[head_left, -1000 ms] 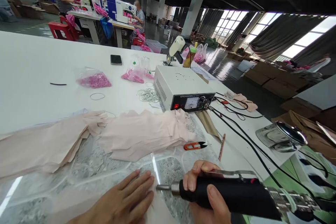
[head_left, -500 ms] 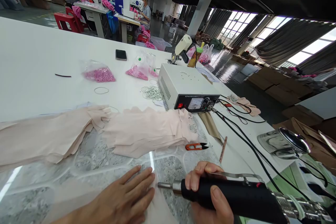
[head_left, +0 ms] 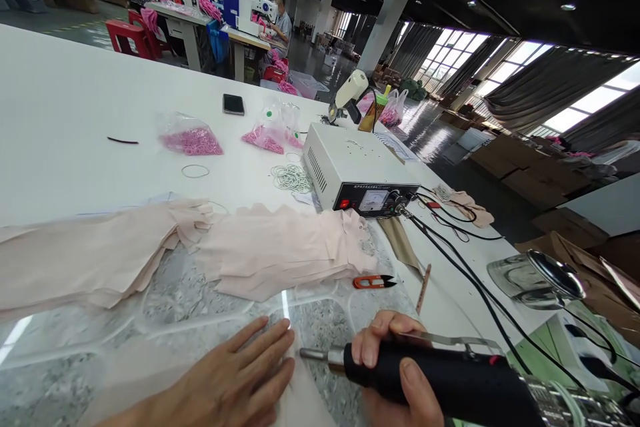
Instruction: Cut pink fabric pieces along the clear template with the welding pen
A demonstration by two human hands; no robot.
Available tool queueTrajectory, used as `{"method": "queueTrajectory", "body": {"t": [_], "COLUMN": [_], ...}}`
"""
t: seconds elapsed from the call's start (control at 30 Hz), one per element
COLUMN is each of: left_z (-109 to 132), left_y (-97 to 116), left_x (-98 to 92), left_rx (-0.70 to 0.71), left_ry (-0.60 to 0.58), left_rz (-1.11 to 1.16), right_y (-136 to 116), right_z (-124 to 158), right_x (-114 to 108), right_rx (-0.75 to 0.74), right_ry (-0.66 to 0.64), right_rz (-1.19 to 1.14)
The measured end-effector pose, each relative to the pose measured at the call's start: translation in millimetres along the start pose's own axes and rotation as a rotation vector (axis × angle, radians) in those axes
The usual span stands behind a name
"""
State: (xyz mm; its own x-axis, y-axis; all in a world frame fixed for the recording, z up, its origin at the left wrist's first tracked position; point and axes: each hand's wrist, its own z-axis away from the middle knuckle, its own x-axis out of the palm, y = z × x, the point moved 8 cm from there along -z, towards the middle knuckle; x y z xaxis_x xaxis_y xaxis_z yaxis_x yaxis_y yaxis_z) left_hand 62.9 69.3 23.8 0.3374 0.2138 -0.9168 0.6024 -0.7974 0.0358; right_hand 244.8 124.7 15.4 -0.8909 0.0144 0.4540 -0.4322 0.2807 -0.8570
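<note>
My left hand (head_left: 235, 373) lies flat, fingers stretched out, on a thin pale fabric piece (head_left: 303, 393) at the bottom of the view. Wrapped around the black handle of an ultrasonic welding gun (head_left: 430, 373) is my right hand (head_left: 395, 360), thumb below and fingers over the top. The gun's metal tip points left and sits at the fabric just beside my left fingertips; whether it touches cannot be made out. Beyond my hands, a stack of pale pink fabric pieces (head_left: 280, 250) rests on a grey marbled mat (head_left: 175, 287). Orange thread snips (head_left: 374, 281) lie right of that stack.
A second fabric stack (head_left: 90, 253) spreads to the left. A grey control box (head_left: 360, 153) stands behind, its black cables (head_left: 465, 267) running to the gun. Farther back are bags of pink bits (head_left: 193, 140), green elastic loops (head_left: 291, 178) and a phone (head_left: 233, 104). A glass jar (head_left: 535, 277) is right.
The view has shifted very slightly. Both hands, the welding gun and the fabric hold practically the same positions.
</note>
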Motion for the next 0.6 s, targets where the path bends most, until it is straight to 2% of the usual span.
{"method": "queueTrajectory", "body": {"t": [0.37,0.5,0.6], "left_z": [2,2,1], "left_y": [1,0,0], "left_x": [0.3,1.8,1.4], "left_rx": [0.031,0.003,0.017], "left_ry": [0.026,0.035,0.0], "left_rz": [0.017,0.03,0.038], "right_y": [0,-8,-10], "right_z": [1,-4,-7], "right_x": [-3,-3,1], "right_rx": [0.009,-0.047,-0.105], "right_ry": [0.008,0.053,0.074], "right_rz": [0.004,0.023,0.041]}}
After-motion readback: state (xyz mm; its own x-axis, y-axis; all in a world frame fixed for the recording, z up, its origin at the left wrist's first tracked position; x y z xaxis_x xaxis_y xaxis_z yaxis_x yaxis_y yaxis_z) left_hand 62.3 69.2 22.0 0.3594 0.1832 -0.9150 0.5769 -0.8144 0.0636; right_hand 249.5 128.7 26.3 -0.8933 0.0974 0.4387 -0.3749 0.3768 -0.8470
